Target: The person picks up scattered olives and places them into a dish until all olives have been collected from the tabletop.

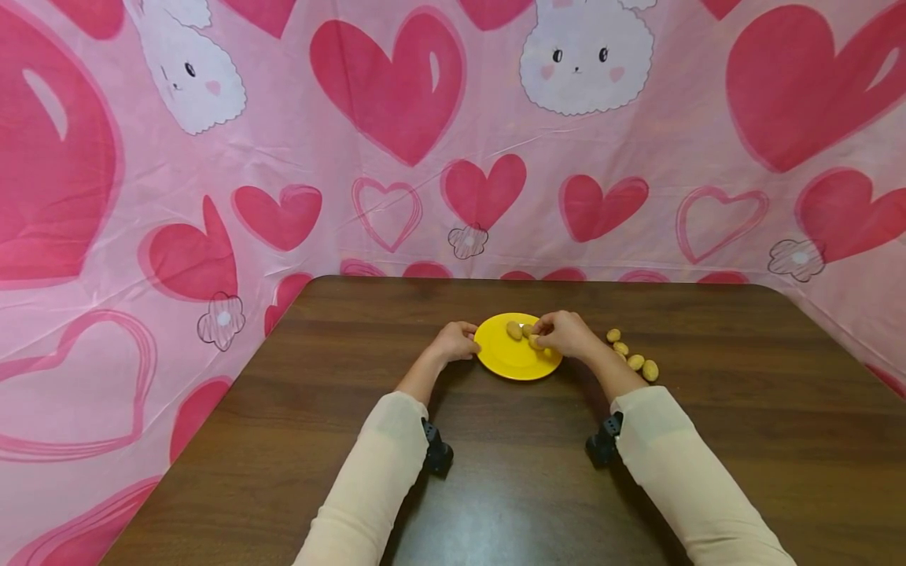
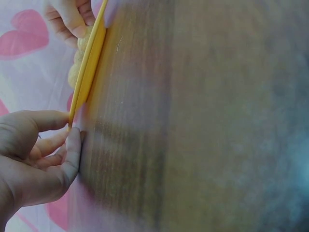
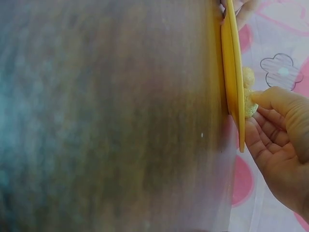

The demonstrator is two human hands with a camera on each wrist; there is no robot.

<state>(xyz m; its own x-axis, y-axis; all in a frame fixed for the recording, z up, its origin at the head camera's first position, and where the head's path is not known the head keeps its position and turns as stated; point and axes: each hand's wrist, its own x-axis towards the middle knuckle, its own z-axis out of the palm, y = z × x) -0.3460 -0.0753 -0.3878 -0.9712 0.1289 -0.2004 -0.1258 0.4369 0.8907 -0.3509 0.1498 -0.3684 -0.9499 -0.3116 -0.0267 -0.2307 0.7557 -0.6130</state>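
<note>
A round yellow plate (image 1: 511,365) lies on the table. My left hand (image 1: 455,342) pinches its left rim between thumb and fingers, which the left wrist view shows from the side. Over the right part of the plate, my right hand (image 1: 569,334) holds a small potato (image 1: 535,342) between thumb and fingertips; in the right wrist view this potato (image 3: 250,104) is low against the plate's upper face. Beside it on the plate sit a potato (image 1: 513,330) and another, partly covered one (image 1: 527,330). Whether the held potato touches the plate I cannot tell.
Several more small potatoes (image 1: 650,370) lie on the brown wooden table (image 1: 495,487), to the right of the plate and partly behind the right forearm. A pink cloth (image 1: 396,228) with hearts and rabbit faces hangs behind the table.
</note>
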